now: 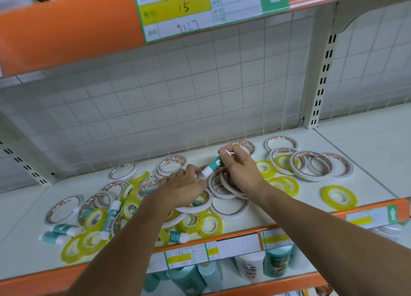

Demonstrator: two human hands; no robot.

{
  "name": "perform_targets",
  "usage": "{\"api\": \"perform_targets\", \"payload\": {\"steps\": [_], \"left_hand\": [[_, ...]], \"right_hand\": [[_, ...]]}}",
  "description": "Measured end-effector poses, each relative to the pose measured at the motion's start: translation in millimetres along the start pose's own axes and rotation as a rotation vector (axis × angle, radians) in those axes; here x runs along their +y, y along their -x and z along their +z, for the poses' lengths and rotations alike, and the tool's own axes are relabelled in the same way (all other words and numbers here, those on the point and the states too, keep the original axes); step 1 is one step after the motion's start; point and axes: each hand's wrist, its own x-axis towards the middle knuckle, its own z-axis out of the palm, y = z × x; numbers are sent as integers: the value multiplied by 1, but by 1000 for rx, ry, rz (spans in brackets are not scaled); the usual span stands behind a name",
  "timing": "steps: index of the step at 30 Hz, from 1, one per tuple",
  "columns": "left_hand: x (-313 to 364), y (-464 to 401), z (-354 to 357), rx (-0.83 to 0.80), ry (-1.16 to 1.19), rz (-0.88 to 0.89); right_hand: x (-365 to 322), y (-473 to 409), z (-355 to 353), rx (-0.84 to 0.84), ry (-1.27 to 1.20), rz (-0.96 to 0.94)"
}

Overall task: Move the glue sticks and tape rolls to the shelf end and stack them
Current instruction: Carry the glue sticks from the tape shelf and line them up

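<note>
While right hand (240, 173) fingers pinch glue stick (212, 165); left hand (182, 188) beside

1. White shelf (333, 153) with an orange front edge bearing price labels (184, 254); wire-grid back panel behind.
2. Thin white tape rolls (308, 165) with printed cores lie flat, overlapping, from left to right rear.
3. Yellow tape rolls (339, 195) scattered singly at right, heaped at front left.
4. Teal-and-white glue sticks (57, 233) lie on their sides at front left, among the rolls.
</note>
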Motion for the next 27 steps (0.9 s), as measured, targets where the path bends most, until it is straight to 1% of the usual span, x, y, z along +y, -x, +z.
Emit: {"api": "perform_targets", "payload": {"steps": [2, 4, 6, 7, 9, 12, 15, 17, 21, 24, 27], "left_hand": [[-2, -6, -3, -4, 128, -24], [-4, -11, -5, 33, 217, -27], [-4, -12, -7, 50, 202, -22], [-3, -11, -7, 83, 185, -1], [0, -11, -7, 219, 169, 55], [4, -14, -8, 468, 219, 138], [7, -15, -9, 553, 227, 206], [10, -13, -8, 569, 250, 235], [14, -13, -6, 573, 383, 181], [16, -14, -7, 490, 441, 108], [17, -16, -10, 342, 491, 71]], "right_hand": [[-1, 0, 0, -3, -19, 18], [-2, 0, 1, 1, -44, 25], [-4, -2, 1, 11, -83, 27], [-6, -3, 0, 24, -113, 36], [-13, -4, -3, 43, -193, 66], [-22, -3, -8, 47, -278, 108], [-28, -3, -12, 53, -282, 116], [-34, -5, -14, 81, -280, 110], [-42, -15, -16, 117, -235, 167], [-56, -16, -16, 72, -197, 293], [-68, -16, -19, 32, -66, 353]]}}
